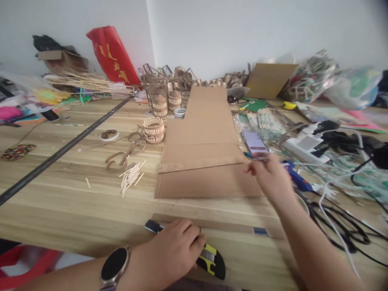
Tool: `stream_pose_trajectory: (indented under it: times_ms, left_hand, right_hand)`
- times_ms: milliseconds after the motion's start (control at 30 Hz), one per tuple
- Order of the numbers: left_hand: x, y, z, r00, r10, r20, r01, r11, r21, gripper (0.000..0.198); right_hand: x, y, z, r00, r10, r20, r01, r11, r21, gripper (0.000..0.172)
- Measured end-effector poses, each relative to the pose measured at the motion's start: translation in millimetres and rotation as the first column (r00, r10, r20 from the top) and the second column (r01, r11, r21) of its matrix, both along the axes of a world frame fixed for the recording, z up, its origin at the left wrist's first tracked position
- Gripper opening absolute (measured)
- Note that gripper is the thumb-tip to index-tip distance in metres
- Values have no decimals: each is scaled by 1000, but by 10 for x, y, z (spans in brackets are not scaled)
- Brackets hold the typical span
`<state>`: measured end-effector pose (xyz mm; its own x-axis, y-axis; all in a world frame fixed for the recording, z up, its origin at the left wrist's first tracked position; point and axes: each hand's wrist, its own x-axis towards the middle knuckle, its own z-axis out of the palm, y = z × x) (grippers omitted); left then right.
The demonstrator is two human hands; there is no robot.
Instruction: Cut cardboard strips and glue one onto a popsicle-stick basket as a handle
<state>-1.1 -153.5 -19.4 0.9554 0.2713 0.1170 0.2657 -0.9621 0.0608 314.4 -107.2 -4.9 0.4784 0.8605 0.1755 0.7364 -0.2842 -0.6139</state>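
Note:
My left hand (176,250) rests near the table's front edge with its fingers curled around a yellow and black utility knife (212,260), beside a long wooden ruler (221,225). My right hand (269,173) is stretched out over the right edge of a large flat cardboard sheet (203,161). It is blurred, and its fingertips seem pinched on a thin pen-like thing (251,157) that I cannot name. A phone (255,142) lies just beyond that hand. A second strip of wood lies across the cardboard.
Small stick-built baskets (154,130) and a pile of short sticks (131,178) lie left of the cardboard. A blue glue gun (295,176), a white power strip (306,143) and black cables (339,222) crowd the right side. Bags and boxes line the back wall.

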Motion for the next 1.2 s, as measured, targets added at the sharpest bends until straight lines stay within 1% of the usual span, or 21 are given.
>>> stream_pose_trajectory:
  times_ms: [100,133,200,267,333,400,467,500,533,567,600,633,667,733,767,833,900,967,1033,1133,1200]
  left_hand:
    - [16,-18,35,1000,26,7,-26,999,48,21]
    - [16,-21,50,999,32,6,-32,998,62,20]
    - [14,-21,83,999,48,23,-50,995,87,21]
    - [17,-8,113,997,57,55,-63,990,124,24]
    - [42,23,134,993,79,92,-96,978,187,27]
    - [99,79,144,984,102,146,-138,955,263,29]
    - [187,155,150,972,88,216,-159,927,340,32]
    - [236,195,157,964,66,258,-162,914,372,33]
    - [283,231,170,954,46,297,-167,903,395,32]
    - [325,258,189,942,40,332,-181,895,408,32]
    - [357,271,215,929,42,368,-203,889,411,31]
    - [377,268,245,912,47,407,-228,884,409,29]
    - [384,247,274,896,48,441,-247,880,405,27]
    - [364,161,309,877,25,480,-242,886,396,26]
    - [345,106,303,881,-2,472,-208,897,391,24]
    - [309,1,234,928,-36,371,-107,927,358,21]
    - [294,-60,107,978,2,208,-62,956,285,19]
    - [302,-63,-27,990,114,77,-128,970,205,21]
    - [320,-28,-118,980,199,0,-197,969,152,23]
    - [328,32,-147,974,218,-58,-210,971,113,21]
    - [306,60,-126,972,221,-79,-213,972,101,18]
  right_hand:
    - [-134,384,12,998,66,11,-65,995,-71,19]
    - [-179,504,16,996,90,12,-89,993,-76,21]
    - [-254,672,39,992,130,2,-129,989,-68,34]
    - [-325,695,74,982,187,-34,-189,980,-57,44]
    - [-420,562,100,945,307,-116,-316,946,-71,42]
    - [-553,320,98,850,466,-247,-501,860,-101,44]
    - [-707,59,65,699,581,-417,-672,733,-105,62]
    - [-779,-53,39,593,597,-540,-742,666,-78,70]
    - [-840,-141,10,465,551,-693,-779,627,-25,74]
    - [-887,-204,-18,352,472,-809,-780,625,25,74]
    - [-917,-242,-43,250,382,-890,-756,651,67,72]
    - [-929,-258,-62,181,306,-935,-715,693,89,70]
    - [-926,-256,-74,153,264,-952,-672,735,95,67]
    - [-888,-221,-74,151,252,-956,-598,793,115,62]
    - [-861,-198,-64,162,261,-952,-565,816,127,60]
    - [-815,-155,-33,186,278,-942,-493,856,156,53]
    - [-791,-124,-5,202,289,-936,-434,883,179,45]
    - [-791,-106,4,209,291,-933,-403,895,189,39]
    - [-807,-96,-7,220,282,-934,-381,906,184,35]
    - [-833,-91,-33,249,259,-933,-359,920,159,32]
    - [-838,-90,-39,271,244,-931,-354,925,139,36]
